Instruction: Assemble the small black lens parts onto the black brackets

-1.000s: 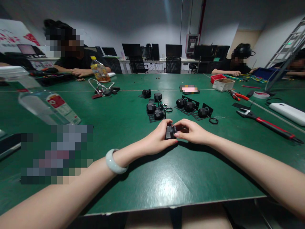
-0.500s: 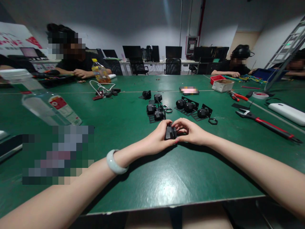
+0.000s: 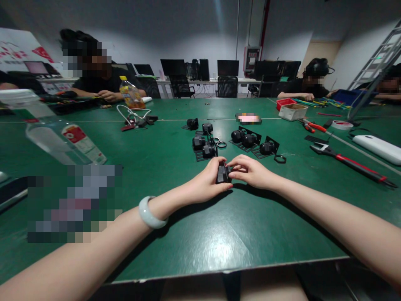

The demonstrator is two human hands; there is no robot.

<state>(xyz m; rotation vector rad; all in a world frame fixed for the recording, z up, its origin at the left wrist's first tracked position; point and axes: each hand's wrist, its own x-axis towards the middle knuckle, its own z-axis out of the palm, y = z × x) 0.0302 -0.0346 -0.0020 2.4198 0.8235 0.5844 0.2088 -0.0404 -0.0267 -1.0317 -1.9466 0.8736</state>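
Right grip [image 3: 255, 172] now narrower, fittings [image 3: 249, 140] beyond

Clear bottle [image 3: 75, 140] left; tape roll [image 3: 341, 128] right; monitors [image 3: 173, 67] behind.

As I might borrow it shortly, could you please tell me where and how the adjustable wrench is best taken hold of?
Probably the middle of the red-and-black handle, from above and the near side: the wrench seems to lie flat, its long handle slanting toward the near right, and a white device lies beyond it.
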